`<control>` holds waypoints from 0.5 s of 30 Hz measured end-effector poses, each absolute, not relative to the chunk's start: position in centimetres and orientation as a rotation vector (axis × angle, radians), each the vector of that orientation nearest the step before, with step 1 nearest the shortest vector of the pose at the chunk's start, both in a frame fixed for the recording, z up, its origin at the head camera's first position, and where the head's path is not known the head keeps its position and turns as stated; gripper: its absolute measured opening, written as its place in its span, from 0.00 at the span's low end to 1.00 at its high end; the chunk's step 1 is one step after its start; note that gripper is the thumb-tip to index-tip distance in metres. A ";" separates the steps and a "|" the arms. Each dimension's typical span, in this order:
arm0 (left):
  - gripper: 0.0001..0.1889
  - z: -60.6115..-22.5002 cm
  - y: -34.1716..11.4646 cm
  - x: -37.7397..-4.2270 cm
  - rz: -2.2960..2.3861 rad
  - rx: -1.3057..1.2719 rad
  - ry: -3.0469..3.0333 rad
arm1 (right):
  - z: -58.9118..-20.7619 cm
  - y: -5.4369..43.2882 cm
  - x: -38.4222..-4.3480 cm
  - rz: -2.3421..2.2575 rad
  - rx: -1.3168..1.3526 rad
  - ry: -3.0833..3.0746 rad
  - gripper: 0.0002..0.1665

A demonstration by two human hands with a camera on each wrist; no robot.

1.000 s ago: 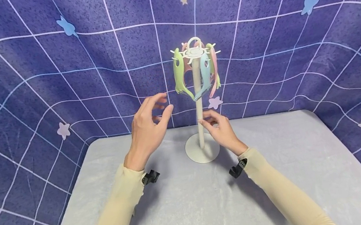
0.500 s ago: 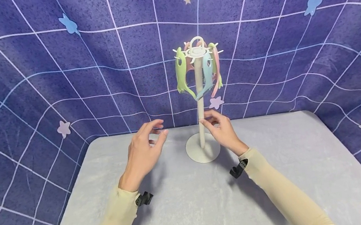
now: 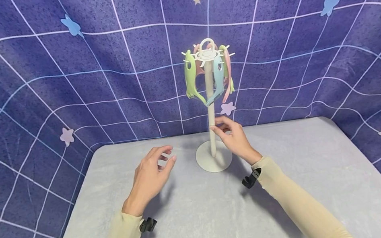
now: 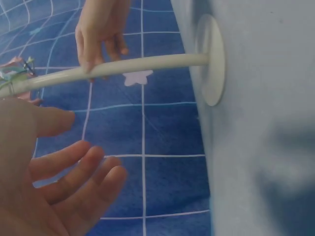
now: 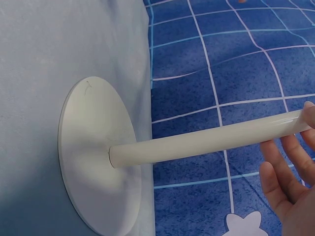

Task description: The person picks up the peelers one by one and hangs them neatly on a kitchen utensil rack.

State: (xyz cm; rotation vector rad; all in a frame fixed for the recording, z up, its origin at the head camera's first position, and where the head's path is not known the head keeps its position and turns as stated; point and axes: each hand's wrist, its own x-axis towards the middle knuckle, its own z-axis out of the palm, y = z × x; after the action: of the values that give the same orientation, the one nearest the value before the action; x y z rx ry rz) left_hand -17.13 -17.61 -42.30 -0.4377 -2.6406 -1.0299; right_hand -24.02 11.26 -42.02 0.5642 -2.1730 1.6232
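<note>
A cream-white stand [image 3: 211,116] with a round base [image 3: 205,161] stands upright on the table. Its spoked top [image 3: 208,54] carries several curved plastic pieces with holes in their upper ends, among them a green piece [image 3: 190,76], a blue piece [image 3: 219,75] and a pink piece [image 3: 229,69]. My right hand [image 3: 234,137] pinches the middle of the pole between thumb and fingers, also seen in the right wrist view. Left of the stand, my left hand [image 3: 152,175] hovers with fingers loosely bent and nothing in them; in the left wrist view its fingers [image 4: 81,187] are apart from the pole.
A grey cloth covers the table [image 3: 198,223]. Behind and at both sides hangs a blue curtain [image 3: 116,84] with grid lines and stars, close behind the stand. Each sleeve cuff carries a small black camera.
My left hand has come down and toward me, from beside the hanging pieces to lower above the table. The right hand keeps its pinch on the pole, and the stand stays in place.
</note>
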 end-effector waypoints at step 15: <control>0.20 -44.8 -21.6 -16.0 -0.815 -0.354 -2.872 | -42.0 11.1 -24.0 1.615 0.547 -2.169 0.09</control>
State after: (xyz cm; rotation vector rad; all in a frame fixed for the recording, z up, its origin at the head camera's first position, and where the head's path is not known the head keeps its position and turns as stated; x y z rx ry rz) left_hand -16.03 -21.57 -44.77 -0.3542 -2.8720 -0.8148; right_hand -23.99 11.15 -42.05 0.5474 -2.1691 1.6149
